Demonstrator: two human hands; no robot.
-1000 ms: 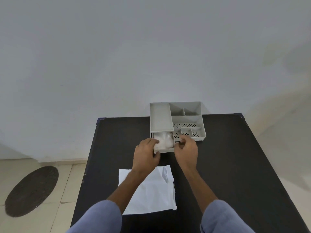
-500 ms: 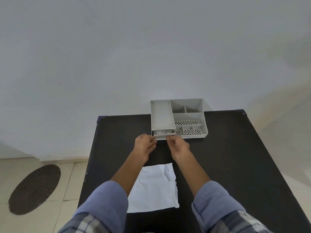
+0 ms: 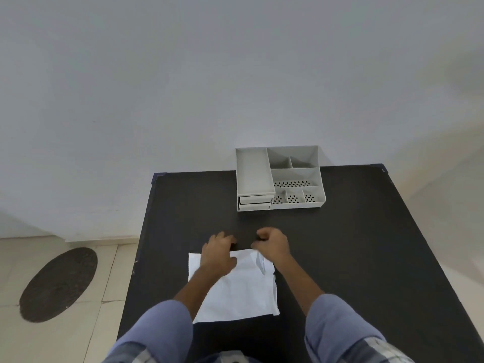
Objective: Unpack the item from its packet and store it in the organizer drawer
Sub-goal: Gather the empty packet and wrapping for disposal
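The grey plastic organizer [image 3: 296, 176] stands at the far edge of the black table [image 3: 353, 258], against the wall. Its two small drawers [image 3: 255, 202] at the front left are pushed in, so the item is hidden. A flat white packet [image 3: 243, 292] lies on the table near me. My left hand [image 3: 218, 254] rests over the packet's far left part, fingers loosely curled, holding nothing. My right hand [image 3: 272, 244] hovers at the packet's far right corner, fingers curled, with nothing seen in it. Both hands are well short of the organizer.
The organizer's open top has several compartments, some with perforated floors. A pale wall rises behind the table. Left of the table is tiled floor with a dark oval mat [image 3: 59, 284].
The drawer, open with a white item inside one second ago, was pushed shut. Both hands then drew back from the organizer toward me, to the far edge of the packet.
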